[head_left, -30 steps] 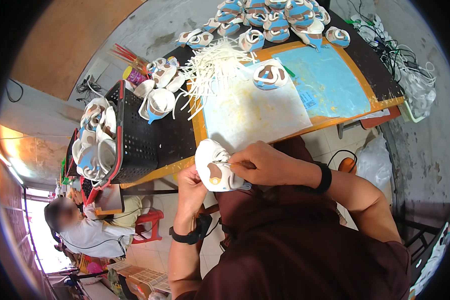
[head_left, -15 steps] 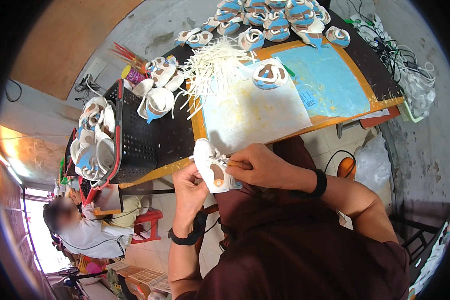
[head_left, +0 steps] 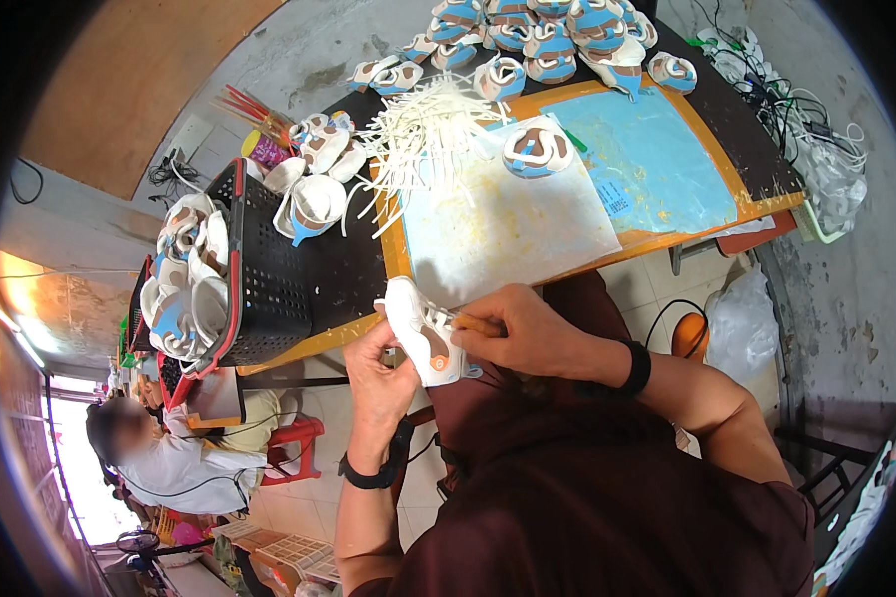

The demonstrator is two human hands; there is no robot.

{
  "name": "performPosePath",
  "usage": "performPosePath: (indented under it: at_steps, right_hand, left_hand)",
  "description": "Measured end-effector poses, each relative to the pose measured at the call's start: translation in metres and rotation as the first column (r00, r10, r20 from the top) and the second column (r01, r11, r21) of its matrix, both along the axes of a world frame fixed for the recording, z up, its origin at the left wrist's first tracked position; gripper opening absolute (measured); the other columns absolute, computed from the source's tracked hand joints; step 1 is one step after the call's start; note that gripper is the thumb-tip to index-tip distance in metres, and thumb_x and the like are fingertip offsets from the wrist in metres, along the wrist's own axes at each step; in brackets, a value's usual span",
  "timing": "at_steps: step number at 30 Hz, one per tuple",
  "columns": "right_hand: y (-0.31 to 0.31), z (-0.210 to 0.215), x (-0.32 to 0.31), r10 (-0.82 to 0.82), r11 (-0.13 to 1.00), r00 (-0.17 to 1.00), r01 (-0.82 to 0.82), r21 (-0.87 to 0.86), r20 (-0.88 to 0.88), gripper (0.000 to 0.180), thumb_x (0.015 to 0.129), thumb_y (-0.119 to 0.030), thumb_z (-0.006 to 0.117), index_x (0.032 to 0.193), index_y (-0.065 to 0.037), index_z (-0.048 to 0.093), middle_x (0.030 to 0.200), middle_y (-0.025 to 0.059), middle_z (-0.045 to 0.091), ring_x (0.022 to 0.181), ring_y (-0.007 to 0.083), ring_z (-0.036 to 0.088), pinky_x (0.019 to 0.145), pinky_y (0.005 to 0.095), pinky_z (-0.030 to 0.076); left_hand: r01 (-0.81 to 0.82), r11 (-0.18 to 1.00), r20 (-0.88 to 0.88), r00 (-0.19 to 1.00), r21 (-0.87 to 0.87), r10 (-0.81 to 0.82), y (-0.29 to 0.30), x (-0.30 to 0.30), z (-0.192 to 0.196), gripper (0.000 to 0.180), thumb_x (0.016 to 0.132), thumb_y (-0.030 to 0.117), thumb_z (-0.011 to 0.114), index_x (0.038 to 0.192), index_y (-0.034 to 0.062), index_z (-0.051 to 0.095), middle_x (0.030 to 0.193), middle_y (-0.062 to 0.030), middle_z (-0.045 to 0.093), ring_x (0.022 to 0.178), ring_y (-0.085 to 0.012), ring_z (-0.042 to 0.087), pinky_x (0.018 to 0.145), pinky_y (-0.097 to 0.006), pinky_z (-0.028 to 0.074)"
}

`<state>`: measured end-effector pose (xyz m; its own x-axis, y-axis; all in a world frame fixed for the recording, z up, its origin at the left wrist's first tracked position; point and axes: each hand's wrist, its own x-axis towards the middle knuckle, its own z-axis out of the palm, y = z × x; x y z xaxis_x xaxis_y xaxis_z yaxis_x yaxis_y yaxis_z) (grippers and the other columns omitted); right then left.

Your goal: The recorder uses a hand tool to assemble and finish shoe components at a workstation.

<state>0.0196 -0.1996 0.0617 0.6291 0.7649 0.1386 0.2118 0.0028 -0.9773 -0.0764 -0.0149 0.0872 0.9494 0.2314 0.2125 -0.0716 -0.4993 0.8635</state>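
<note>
The largest thing here is the dark worktop (head_left: pixel 346 284) with its orange-edged board, and at its left side sits the black basket (head_left: pixel 274 279), filled with white, blue and brown shoe pieces. A stained white sheet (head_left: pixel 508 239) lies on the board, partly under a tangled heap of white laces (head_left: pixel 430 134).

Below the worktop's near edge, above the lap, both hands work in the air. The left hand (head_left: pixel 378 381) has its fingers clamped on the side of a small white-and-brown shoe (head_left: pixel 420 341), which tilts with its opening toward the right. The right hand (head_left: pixel 516 333) has its fingers closed around the wooden handle of a slim tool (head_left: pixel 480 325), whose working end is at the lace opening; whether it passes through a hole is too small to tell.

The shoe has only the left grip for support, so a hard push could twist it loose. If the tip slips off the material, it could scratch the white surface or jab the left fingers.
</note>
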Motion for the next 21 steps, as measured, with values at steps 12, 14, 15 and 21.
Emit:
performPosePath:
  at_steps: [12,14,15,21]
  right_hand:
    - [0.02,-0.003,-0.021,-0.135,0.933,0.928,0.237,0.27,-0.347,0.026,0.088,-0.017,0.068,0.077,0.005,0.059,0.061,-0.0059,0.043,0.061,0.0025,0.034,0.05,0.0262,0.03]
    - [0.021,-0.005,-0.019,-0.069,0.971,0.968,0.121,0.208,-0.241,0.029,0.092,-0.021,0.063,0.078,0.004,0.058,0.058,-0.0003,0.043,0.056,0.0068,0.034,0.05,0.0288,0.032]
    - [0.018,-0.003,-0.018,-0.068,0.97,0.969,0.12,0.209,-0.239,0.029,0.092,-0.021,0.063,0.078,0.004,0.058,0.058,-0.0003,0.043,0.056,0.0068,0.034,0.05,0.0288,0.032]
    - [0.008,0.002,-0.017,-0.148,0.987,0.971,0.133,0.088,0.189,0.019,0.095,-0.016,0.056,0.1,0.001,0.062,0.063,0.014,0.051,0.053,0.0214,0.048,0.054,0.034,0.039]
  left_hand:
    - [-0.11,0.82,0.086,0.978,-0.561,0.191,-0.035,-0.012,-0.014,0.031,0.089,0.004,0.068,0.119,-0.0033,0.061,0.112,-0.0083,0.067,0.101,-0.0131,0.061,0.09,-0.028,0.047]
    - [-0.159,0.807,0.075,0.967,-0.568,0.243,-0.03,-0.009,-0.014,0.026,0.089,0.004,0.069,0.114,-0.0031,0.064,0.106,-0.0069,0.068,0.095,-0.0115,0.062,0.085,-0.026,0.048]
    - [-0.207,0.792,0.062,0.954,-0.575,0.295,-0.027,-0.008,-0.014,0.021,0.089,0.005,0.069,0.109,-0.003,0.067,0.1,-0.0056,0.07,0.088,-0.01,0.062,0.08,-0.025,0.049]
    - [-0.23,0.899,0.091,0.955,-0.373,0.283,-0.017,-0.013,-0.005,0.017,0.088,0.006,0.072,0.102,-0.0028,0.069,0.091,-0.0029,0.069,0.08,-0.0073,0.06,0.072,-0.023,0.048]
